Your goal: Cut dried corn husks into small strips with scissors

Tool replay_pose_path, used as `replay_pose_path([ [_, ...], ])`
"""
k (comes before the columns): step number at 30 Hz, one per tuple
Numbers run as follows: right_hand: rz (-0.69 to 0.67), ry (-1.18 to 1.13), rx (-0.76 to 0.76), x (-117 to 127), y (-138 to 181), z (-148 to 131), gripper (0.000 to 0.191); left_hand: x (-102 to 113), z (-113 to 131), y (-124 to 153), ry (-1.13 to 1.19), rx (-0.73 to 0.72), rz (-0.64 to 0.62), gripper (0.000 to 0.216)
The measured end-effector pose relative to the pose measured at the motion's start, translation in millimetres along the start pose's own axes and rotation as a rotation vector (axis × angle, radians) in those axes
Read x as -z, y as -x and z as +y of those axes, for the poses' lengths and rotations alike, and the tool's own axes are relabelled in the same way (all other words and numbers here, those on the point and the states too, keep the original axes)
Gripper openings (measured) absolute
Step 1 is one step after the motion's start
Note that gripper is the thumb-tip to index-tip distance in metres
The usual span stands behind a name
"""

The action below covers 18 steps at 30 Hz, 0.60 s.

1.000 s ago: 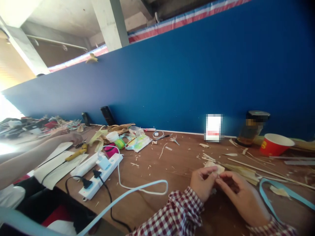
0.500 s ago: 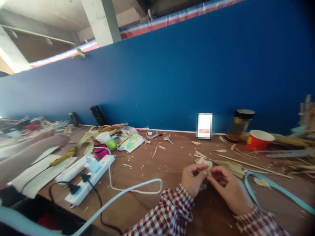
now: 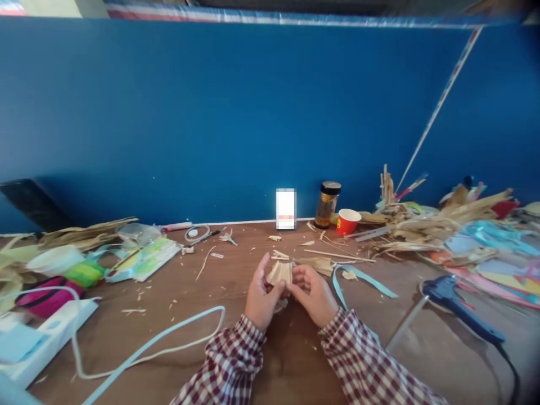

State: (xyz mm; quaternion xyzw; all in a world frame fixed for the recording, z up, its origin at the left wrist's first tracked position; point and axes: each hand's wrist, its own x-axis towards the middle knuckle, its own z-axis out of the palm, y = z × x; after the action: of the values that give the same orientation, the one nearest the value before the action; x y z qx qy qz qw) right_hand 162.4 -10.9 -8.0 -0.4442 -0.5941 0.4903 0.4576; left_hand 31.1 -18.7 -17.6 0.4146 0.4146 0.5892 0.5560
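Observation:
Between my two hands is a small pleated piece of pale dried husk (image 3: 280, 274), narrow at the top and flared below. My left hand (image 3: 262, 295) grips its left side and lower edge with the thumb, the index finger raised beside it. My right hand (image 3: 313, 292) pinches its right edge between thumb and curled fingers. Just behind the hands lie a flat tan husk strip (image 3: 316, 265) and thin sticks (image 3: 337, 255). A light blue ribbon (image 3: 367, 277) curves on the table beside my right hand.
A blue glue gun (image 3: 462, 306) rests at right, near heaped husks and coloured paper (image 3: 476, 242). A dark-lidded jar (image 3: 328, 205) and red paper cup (image 3: 348, 223) stand at the back. On the left are a white power strip (image 3: 54, 337), a pink roll (image 3: 48, 298) and looping cables (image 3: 169, 332).
My view has swung right and levelled, bringing the glue gun into sight. My left hand has opened out somewhat, and the husk piece now shows spread between both hands.

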Motion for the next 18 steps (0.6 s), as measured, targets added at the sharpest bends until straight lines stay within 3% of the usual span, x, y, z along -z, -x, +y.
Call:
replay_pose_path([
  [5,-0.028,-0.088,-0.108,4.2,-3.4,3.5,0.021,-1.6,0.6,-1.4,0.049,0.080,0.125,0.080],
  [10,-0.037,-0.093,-0.123,3.1,-1.9,-0.7,0.023,-1.5,-0.5,-2.2,0.071,0.136,0.109,0.081],
  [18,-0.025,-0.101,-0.146,3.6,-3.7,0.8,0.022,3.9,-4.1,-6.5,0.067,0.107,0.105,0.074],
])
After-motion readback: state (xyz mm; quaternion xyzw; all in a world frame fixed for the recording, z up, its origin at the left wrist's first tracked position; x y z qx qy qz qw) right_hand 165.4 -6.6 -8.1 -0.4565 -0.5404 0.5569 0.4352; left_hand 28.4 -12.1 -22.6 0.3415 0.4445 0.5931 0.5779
